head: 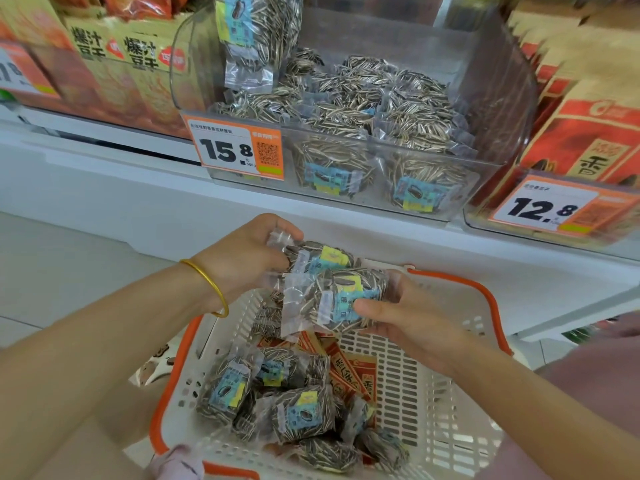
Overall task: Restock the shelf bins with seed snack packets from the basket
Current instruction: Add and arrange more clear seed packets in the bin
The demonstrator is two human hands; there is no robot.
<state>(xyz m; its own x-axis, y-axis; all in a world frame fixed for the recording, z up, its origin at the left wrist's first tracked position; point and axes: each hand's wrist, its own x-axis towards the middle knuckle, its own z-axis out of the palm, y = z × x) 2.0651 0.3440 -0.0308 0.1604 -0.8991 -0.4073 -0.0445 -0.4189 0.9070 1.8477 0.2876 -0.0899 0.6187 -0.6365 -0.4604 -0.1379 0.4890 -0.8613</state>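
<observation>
Hands grip seed packets (332, 296), left hand (242, 254) beyond right hand (405, 320).

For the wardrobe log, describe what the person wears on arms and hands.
The left hand has a thin gold bangle round its wrist. The right hand and its wrist wear nothing. No gloves or rings show, and no sleeve reaches either wrist.

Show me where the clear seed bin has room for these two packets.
Bare room: the back of the clear bin, between the seed pile and the rear wall. Crowded: the front, stacked to the wall beside the 15.8 price tag, and the left corner, filled by an upright packet.
</observation>
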